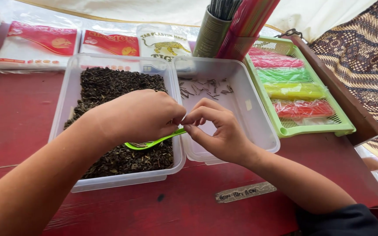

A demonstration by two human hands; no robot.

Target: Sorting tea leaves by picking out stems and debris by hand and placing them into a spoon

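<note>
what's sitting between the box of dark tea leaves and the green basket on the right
In the head view, a clear plastic box lies between the tea-leaf box and the green basket. It holds a few small stems, and the right hand hovers over it.

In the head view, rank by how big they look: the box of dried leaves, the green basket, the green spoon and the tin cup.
1. Box of dried leaves, though it lies nearer the camera.
2. Green basket.
3. Tin cup, partly cut off at the top.
4. Green spoon, mostly hidden under the left hand, so its rank is unsure.
</note>
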